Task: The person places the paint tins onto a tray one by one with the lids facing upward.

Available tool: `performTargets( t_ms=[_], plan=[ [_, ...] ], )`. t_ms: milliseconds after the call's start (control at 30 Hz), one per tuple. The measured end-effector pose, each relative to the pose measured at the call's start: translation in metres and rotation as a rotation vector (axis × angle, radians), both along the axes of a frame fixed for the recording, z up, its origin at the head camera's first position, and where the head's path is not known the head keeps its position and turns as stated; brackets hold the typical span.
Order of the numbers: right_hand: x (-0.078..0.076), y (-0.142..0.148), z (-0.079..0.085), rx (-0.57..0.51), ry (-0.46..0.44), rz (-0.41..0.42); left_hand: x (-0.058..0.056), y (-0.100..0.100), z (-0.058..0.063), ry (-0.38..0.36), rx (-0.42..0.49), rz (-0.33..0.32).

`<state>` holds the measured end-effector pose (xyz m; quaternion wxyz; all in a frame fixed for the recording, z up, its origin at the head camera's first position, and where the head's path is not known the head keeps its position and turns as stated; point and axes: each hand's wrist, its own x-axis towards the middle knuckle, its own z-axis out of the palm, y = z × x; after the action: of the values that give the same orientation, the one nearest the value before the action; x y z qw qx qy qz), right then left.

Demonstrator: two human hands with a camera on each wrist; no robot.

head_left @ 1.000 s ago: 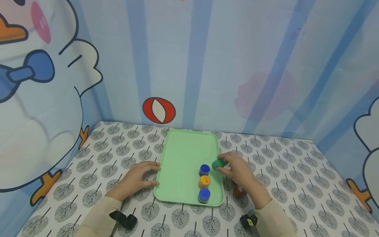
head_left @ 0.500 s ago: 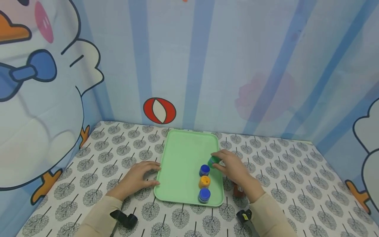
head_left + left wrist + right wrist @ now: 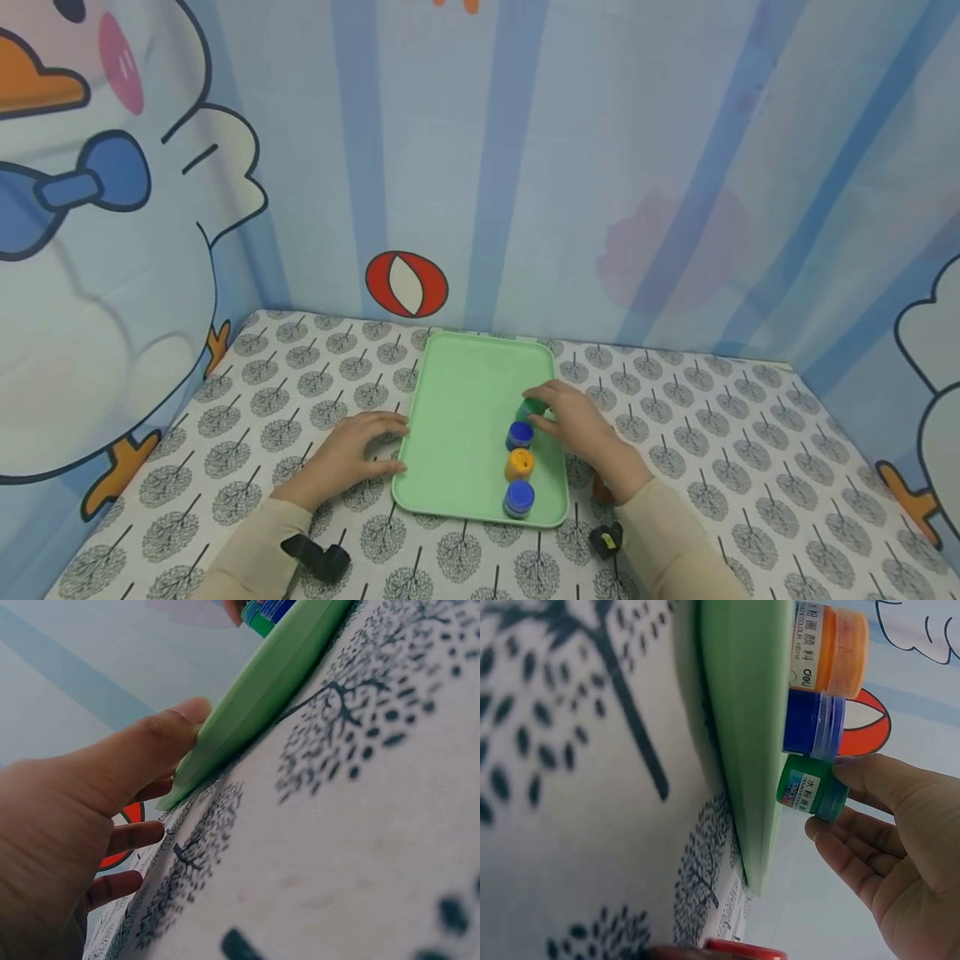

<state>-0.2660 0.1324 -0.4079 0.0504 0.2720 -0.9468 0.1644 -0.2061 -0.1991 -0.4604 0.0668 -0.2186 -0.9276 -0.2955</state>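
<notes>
Though partly hidden, the green jar (image 3: 802, 787) seems pinched between right fingers (image 3: 846, 864).

The small green jar (image 3: 811, 787), labelled and lidded, is tilted in the pinch of the right hand (image 3: 577, 423), over the right part of the pale green tray (image 3: 463, 417), just beside a blue jar (image 3: 520, 436); I can't see whether its base touches down. That blue one, an orange jar (image 3: 519, 465) and a second blue jar (image 3: 518, 498) stand upright, capped, in a row running toward the tray's near edge. The tray is rectangular, round-cornered, flat on the tabletop (image 3: 697, 492).
</notes>
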Motion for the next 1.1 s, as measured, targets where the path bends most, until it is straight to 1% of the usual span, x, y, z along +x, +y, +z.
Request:
performTargets(
  t_ms=[233, 500, 733, 867, 1100],
  plan=[
    [-0.002, -0.004, 0.000, 0.009, -0.017, 0.001, 0.000, 0.001, 0.001, 0.000, -0.012, 0.000],
    [-0.005, -0.006, 0.002, 0.039, -0.036, -0.005, 0.000, 0.000, 0.001, -0.002, -0.002, 0.006],
    [-0.006, -0.009, 0.005, 0.056, -0.084, -0.020, 0.000, 0.000, 0.000, 0.001, 0.000, 0.006],
    [-0.008, -0.009, 0.007, 0.073, -0.093, -0.030, 0.000, 0.000, 0.000, 0.003, -0.002, 0.002],
    [-0.011, -0.010, 0.005, 0.095, -0.106, -0.033, -0.001, 0.000, -0.001, 0.004, -0.016, 0.001]
  ],
)
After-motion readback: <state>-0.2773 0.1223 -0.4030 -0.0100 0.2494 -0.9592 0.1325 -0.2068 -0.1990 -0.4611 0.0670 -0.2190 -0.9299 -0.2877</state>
